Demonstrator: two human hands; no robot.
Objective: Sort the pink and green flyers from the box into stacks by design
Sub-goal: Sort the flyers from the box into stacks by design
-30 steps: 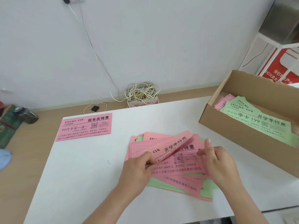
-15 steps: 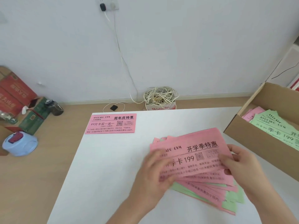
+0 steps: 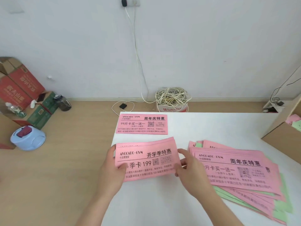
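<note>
White tabletop (image 3: 203, 128) looked barely sorted, I judged: box (image 3: 280, 139) at its right edge holding more, mixed pile (image 3: 236, 173) unsorted, lone flyer (image 3: 141, 123) at the far left corner. My left hand (image 3: 112, 173) and right hand (image 3: 190, 170) pinched a held flyer (image 3: 146, 159) at the left edge.

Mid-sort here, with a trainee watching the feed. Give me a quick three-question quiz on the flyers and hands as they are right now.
1. True or false: the held flyer carries the same headline as the lone flyer lying beyond it.
2. Of the left hand and the right hand, which pinch the held flyer? A. left only B. right only C. both
3. Fill in: the top sheet of the mixed pile is coloured ___.

Key: 1 false, the headlines differ; 2 C, one hand at each short edge; 3 pink.
</note>
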